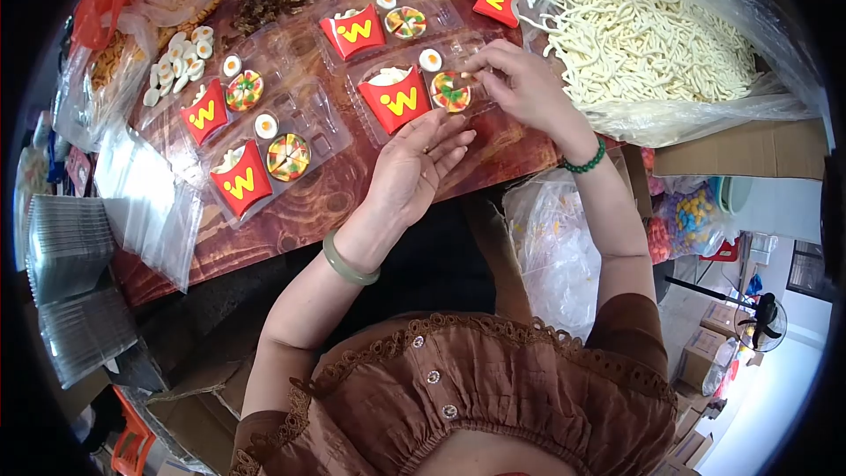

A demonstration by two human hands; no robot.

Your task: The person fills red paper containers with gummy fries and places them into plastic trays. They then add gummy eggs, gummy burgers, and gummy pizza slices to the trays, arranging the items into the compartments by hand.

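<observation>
My right hand (526, 88) is pinched over a toy pizza (451, 91); a small pale bit shows at its fingertips, too small to name. My left hand (419, 163) is palm up with fingers loosely curled and apart, just below that pizza and beside a red toy fries box (394, 101) with a yellow W. A toy fried egg (430, 60) lies above the pizza. These sit in a transparent plastic tray (351, 70). More sets lie around, each with a fries box (241, 178), an egg (266, 127) and a pizza (288, 157).
A plastic-lined box of pale toy fries (652, 40) stands at the right, next to a lone red fries box (498, 5). Loose eggs (181, 60) and dark pieces (269, 7) lie at the upper left. Stacked transparent trays (70, 247) stand at the far left.
</observation>
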